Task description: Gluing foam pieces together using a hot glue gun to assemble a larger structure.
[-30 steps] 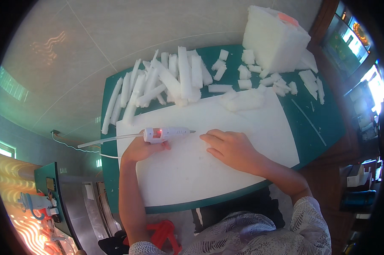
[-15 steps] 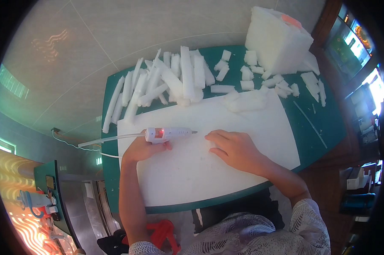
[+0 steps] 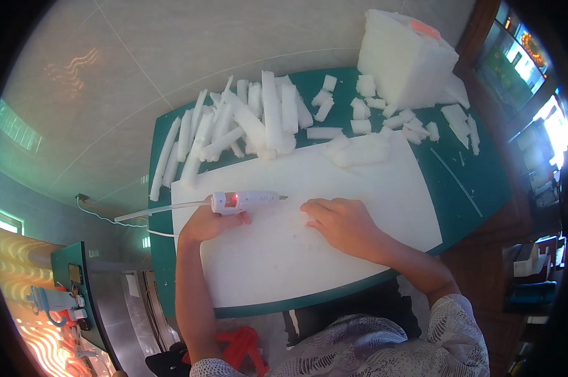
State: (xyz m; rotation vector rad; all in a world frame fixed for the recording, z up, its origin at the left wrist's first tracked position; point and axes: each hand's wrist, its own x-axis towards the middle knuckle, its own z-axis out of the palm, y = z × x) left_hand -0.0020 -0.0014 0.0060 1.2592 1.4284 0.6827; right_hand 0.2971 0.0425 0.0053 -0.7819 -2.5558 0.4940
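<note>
My left hand is closed round the handle of a white hot glue gun. Its nozzle points right, and a red light glows on its body. From the back of the gun a long translucent glue stick runs out to the left. A short gap beyond the nozzle, my right hand is low over the white board. Its fingers are bent together with the thumb under them; whatever they pinch cannot be made out against the white surface.
Long white foam strips are heaped along the far left of the green table. Small foam chunks lie before a big white foam block. A thin clear stick rests at the right. A white cable trails off left.
The glue gun and both hands hold nearly the same pose. The right hand's fingers and thumb have drawn slightly closer together. The whole view has shifted a little.
</note>
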